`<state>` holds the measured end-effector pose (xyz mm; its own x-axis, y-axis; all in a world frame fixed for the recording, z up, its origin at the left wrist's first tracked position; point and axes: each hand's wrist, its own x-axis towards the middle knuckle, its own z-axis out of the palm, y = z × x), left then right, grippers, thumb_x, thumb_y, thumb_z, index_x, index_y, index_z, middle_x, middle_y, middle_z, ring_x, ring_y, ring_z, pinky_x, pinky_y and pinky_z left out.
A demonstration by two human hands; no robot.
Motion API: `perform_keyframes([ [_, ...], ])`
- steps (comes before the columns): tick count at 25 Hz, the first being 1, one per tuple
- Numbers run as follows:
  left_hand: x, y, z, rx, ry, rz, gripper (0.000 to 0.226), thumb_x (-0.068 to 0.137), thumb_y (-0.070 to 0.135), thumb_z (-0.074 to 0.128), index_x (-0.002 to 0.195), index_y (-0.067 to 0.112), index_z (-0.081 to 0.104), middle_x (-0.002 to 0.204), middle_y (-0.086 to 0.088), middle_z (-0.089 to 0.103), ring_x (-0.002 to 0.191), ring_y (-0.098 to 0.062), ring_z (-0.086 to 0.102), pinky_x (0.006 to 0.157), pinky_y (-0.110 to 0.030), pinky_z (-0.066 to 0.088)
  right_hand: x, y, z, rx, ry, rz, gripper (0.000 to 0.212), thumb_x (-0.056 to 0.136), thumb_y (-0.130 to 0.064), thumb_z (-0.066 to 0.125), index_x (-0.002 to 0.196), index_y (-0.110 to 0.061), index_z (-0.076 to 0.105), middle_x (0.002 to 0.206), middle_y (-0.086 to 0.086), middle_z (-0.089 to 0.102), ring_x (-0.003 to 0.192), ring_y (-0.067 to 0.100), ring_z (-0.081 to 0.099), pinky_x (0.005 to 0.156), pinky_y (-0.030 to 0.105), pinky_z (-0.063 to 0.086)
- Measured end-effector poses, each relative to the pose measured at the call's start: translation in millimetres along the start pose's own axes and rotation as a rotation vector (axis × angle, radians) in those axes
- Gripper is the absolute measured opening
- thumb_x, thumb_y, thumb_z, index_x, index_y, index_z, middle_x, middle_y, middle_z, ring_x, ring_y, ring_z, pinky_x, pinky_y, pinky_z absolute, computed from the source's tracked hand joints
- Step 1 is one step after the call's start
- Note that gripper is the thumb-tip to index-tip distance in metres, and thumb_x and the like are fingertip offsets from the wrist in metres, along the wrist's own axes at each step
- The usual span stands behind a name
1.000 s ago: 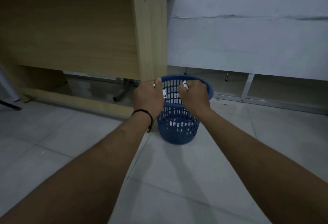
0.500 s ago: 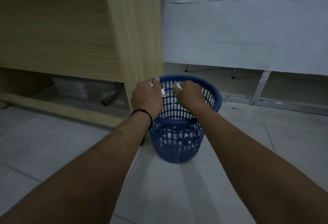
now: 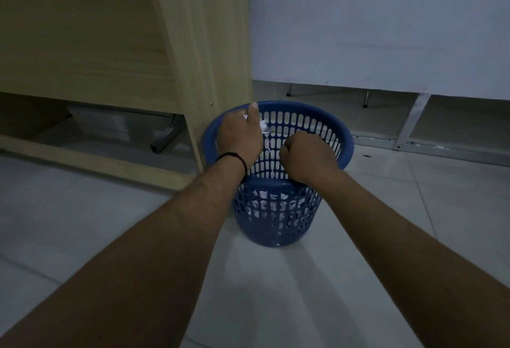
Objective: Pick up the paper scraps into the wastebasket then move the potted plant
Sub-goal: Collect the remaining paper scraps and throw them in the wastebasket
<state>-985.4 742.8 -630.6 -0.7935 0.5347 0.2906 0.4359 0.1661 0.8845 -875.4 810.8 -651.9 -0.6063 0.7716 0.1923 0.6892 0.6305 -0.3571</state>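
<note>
Blue plastic wastebasket (image 3: 276,220) stands on the tiled floor (image 3: 82,223) beside a wooden desk (image 3: 110,30). Over its mouth, the left hand (image 3: 241,138) pinches white paper scraps (image 3: 263,126); the right hand (image 3: 306,158) is fisted, contents hidden.

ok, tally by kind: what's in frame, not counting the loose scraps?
Blue plastic slotted wastebasket: 1
Light wooden desk: 1
Hands: 2, left, right
Black wristband, on the left wrist: 1
Potted plant: 0 in view
Total: 5
</note>
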Motion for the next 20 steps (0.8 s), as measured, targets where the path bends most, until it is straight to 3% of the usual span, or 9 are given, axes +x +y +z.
perform_keyframes([
  [5,15,7,31,-0.097,-0.052,-0.064,0.050,0.104,0.041,0.037,0.061,0.021,0.054,0.071,0.014,0.060,0.059,-0.004,0.053,0.052,-0.021,0.038,-17,3,5,0.019,0.069,-0.041,0.029,0.098,-0.024,0.046,0.120,-0.013,0.060,0.107,0.012,0.070,0.094,0.030,0.065,0.068,0.034,0.042],
  [11,32,16,36,-0.155,0.018,-0.049,0.051,0.103,0.044,0.037,0.058,0.023,0.048,0.062,0.007,0.056,0.056,-0.009,0.050,0.051,-0.020,0.039,-18,3,3,-0.033,-0.008,-0.030,0.021,0.095,-0.022,0.054,0.105,-0.005,0.062,0.100,0.013,0.069,0.089,0.031,0.065,0.067,0.033,0.040],
  [15,43,12,32,-0.231,-0.090,-0.239,0.055,0.103,0.049,0.025,0.092,0.013,0.065,0.072,-0.001,0.063,0.069,-0.021,0.056,0.071,-0.032,0.050,-18,0,1,0.028,-0.003,0.033,0.020,0.097,-0.022,0.050,0.095,-0.005,0.062,0.096,0.013,0.068,0.084,0.029,0.062,0.067,0.031,0.039],
  [17,40,10,28,-0.272,-0.195,-0.404,0.045,0.103,0.035,0.030,0.100,0.007,0.066,0.066,-0.006,0.066,0.065,-0.021,0.049,0.066,-0.029,0.045,-18,0,2,0.003,0.013,0.022,0.029,0.100,-0.024,0.041,0.079,-0.009,0.054,0.091,0.012,0.064,0.075,0.026,0.053,0.065,0.032,0.037],
  [18,38,9,25,-0.196,-0.257,-0.409,0.043,0.102,0.027,0.033,0.111,0.002,0.066,0.080,-0.015,0.070,0.071,-0.026,0.053,0.067,-0.031,0.043,-19,-1,3,-0.028,0.010,-0.002,0.031,0.100,-0.022,0.038,0.074,-0.010,0.049,0.091,0.012,0.064,0.073,0.024,0.050,0.064,0.032,0.036],
  [20,30,9,18,0.103,-0.403,-0.302,0.042,0.103,0.018,0.035,0.130,-0.006,0.056,0.128,-0.027,0.059,0.109,-0.038,0.055,0.085,-0.037,0.042,-20,0,3,0.006,0.018,0.015,0.027,0.099,-0.020,0.041,0.077,-0.009,0.051,0.093,0.013,0.066,0.072,0.024,0.050,0.064,0.032,0.037],
])
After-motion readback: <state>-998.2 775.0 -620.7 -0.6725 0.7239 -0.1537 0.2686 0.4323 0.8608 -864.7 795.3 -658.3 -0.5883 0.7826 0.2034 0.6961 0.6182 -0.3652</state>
